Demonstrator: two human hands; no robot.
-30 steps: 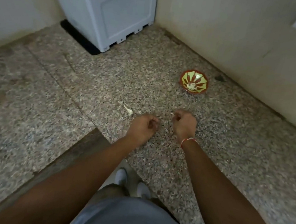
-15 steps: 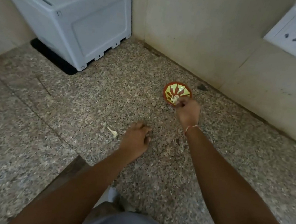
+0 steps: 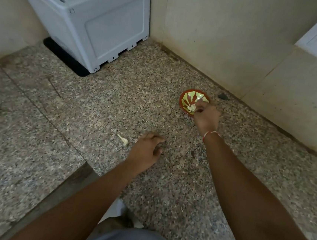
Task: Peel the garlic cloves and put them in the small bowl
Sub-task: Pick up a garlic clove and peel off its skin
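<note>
My right hand (image 3: 205, 116) reaches over the near rim of the small bowl (image 3: 188, 98), fingers bunched above the pale peeled cloves (image 3: 191, 108) inside; whether it pinches one or has let go, I cannot tell. My left hand (image 3: 146, 151) rests loosely curled on the tabletop (image 3: 96, 114), holding nothing (as far as I can see). One unpeeled garlic clove (image 3: 123, 140) lies just left of it, long axis pointing up-left, so the left hand is the nearer for picking it up.
</note>
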